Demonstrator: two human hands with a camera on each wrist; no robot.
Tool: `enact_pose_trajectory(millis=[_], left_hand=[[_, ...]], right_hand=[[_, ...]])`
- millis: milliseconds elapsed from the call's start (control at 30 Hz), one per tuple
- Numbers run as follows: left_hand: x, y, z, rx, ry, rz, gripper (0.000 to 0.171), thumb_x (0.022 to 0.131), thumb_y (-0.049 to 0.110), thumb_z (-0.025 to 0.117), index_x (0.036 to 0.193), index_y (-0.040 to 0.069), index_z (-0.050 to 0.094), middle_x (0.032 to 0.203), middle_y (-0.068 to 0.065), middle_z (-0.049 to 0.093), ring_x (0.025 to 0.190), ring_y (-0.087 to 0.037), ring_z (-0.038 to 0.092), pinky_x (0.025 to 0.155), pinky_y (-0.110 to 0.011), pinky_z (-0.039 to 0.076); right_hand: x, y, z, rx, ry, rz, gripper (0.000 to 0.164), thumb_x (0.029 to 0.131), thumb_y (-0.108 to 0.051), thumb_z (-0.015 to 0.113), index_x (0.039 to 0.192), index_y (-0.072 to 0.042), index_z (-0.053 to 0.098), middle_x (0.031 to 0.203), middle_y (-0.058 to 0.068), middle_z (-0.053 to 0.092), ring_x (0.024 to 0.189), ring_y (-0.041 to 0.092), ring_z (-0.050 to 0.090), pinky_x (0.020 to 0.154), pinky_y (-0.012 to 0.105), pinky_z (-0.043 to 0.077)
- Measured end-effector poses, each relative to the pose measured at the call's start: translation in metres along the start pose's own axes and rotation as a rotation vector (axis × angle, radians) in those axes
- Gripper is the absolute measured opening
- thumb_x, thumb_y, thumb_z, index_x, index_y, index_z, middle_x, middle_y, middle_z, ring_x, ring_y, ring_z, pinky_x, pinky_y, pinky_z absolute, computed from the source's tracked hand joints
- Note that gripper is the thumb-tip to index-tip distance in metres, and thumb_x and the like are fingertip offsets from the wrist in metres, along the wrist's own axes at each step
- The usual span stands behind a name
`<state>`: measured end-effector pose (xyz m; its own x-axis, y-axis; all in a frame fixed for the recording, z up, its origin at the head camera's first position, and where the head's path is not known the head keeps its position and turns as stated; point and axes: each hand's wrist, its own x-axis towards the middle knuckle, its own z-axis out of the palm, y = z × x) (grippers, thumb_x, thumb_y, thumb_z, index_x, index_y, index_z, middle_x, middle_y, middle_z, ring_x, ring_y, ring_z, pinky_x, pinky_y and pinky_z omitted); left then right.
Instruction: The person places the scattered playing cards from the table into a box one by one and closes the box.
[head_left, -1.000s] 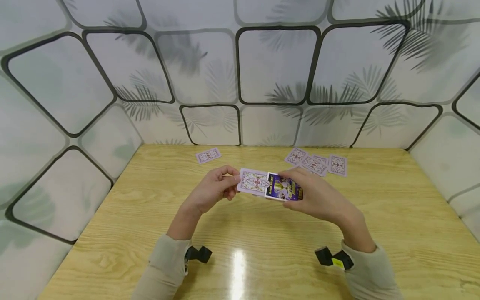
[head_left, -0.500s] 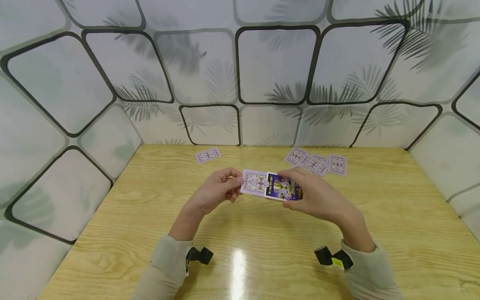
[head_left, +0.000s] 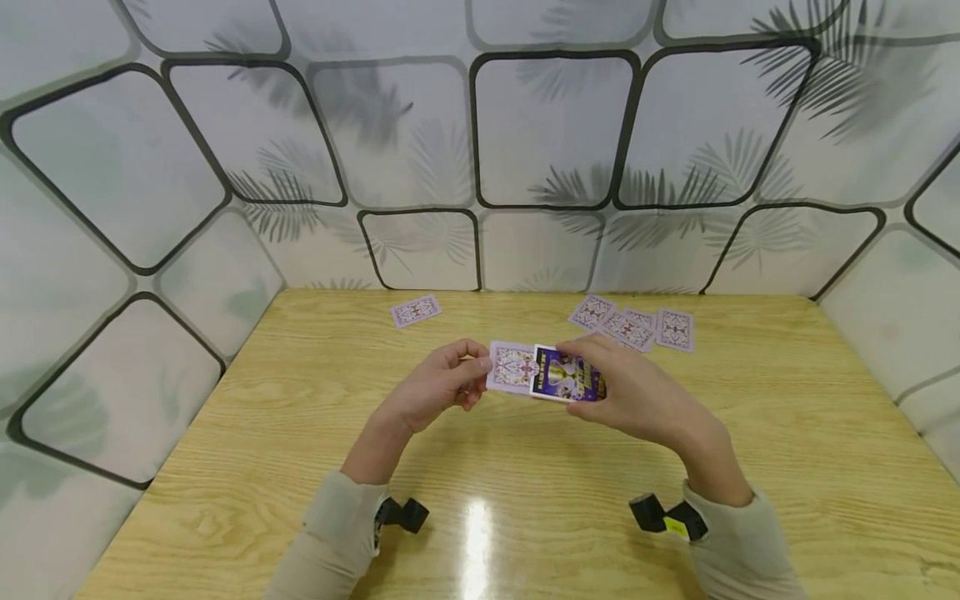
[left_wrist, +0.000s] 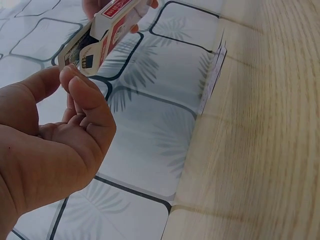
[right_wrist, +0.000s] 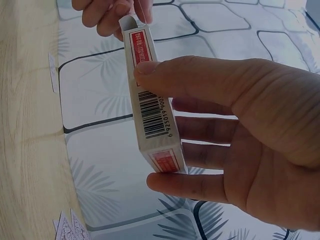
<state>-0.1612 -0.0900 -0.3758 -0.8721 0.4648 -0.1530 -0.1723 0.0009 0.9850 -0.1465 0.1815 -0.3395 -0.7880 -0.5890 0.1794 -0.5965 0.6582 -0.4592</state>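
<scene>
Above the middle of the table, my right hand (head_left: 637,383) grips a purple playing card box (head_left: 567,375). In the right wrist view the thumb presses on the box's barcode side (right_wrist: 154,115), with the fingers around the other side. A playing card (head_left: 512,367) with a patterned lilac back sticks partly out of the box's left end. My left hand (head_left: 442,379) pinches this card's outer edge between thumb and fingertips. The left wrist view shows the box's open flap (left_wrist: 89,60) close to those fingertips. How many cards are inside the box is hidden.
One card (head_left: 416,311) lies face down at the back left of the wooden table (head_left: 480,467). Several more face-down cards (head_left: 628,329) lie at the back right, some overlapping. A patterned cloth wall (head_left: 555,133) stands behind and at both sides.
My left hand has moved slightly to the right, and the card has slid a little deeper into the box. The right hand and the box have stayed nearly still.
</scene>
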Motion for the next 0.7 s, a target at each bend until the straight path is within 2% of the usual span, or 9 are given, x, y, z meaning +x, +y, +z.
enact_pose_trajectory(millis=[267, 467, 700], left_hand=[[0.0018, -0.0039, 0.0028, 0.033, -0.013, -0.013, 0.015, 0.099, 0.019, 0.049, 0.105, 0.006, 0.049, 0.076, -0.004, 0.051, 0.062, -0.013, 0.045, 0.056, -0.026, 0.04], [0.0025, -0.0044, 0.0045, 0.056, 0.003, -0.02, 0.023, 0.098, 0.021, 0.052, 0.113, 0.006, 0.046, 0.078, -0.006, 0.053, 0.061, -0.013, 0.046, 0.056, -0.028, 0.041], [0.0008, -0.0026, 0.0071, 0.083, 0.027, -0.012, 0.032, 0.096, 0.024, 0.055, 0.121, 0.007, 0.043, 0.089, -0.012, 0.055, 0.061, -0.014, 0.047, 0.057, -0.028, 0.042]], right_hand=[[0.0007, -0.0036, 0.002, 0.0, -0.007, -0.015, 0.066, 0.075, -0.025, 0.08, 0.133, -0.01, 0.051, 0.123, 0.004, 0.057, 0.097, 0.013, 0.055, 0.079, 0.032, 0.048], [0.0012, -0.0048, 0.0031, -0.004, -0.009, -0.014, 0.066, 0.075, -0.025, 0.08, 0.133, -0.01, 0.051, 0.123, 0.005, 0.057, 0.097, 0.014, 0.056, 0.08, 0.033, 0.049], [0.0017, -0.0048, 0.0045, -0.007, -0.01, -0.014, 0.066, 0.075, -0.025, 0.08, 0.132, -0.01, 0.051, 0.124, 0.004, 0.057, 0.099, 0.015, 0.056, 0.081, 0.033, 0.049]])
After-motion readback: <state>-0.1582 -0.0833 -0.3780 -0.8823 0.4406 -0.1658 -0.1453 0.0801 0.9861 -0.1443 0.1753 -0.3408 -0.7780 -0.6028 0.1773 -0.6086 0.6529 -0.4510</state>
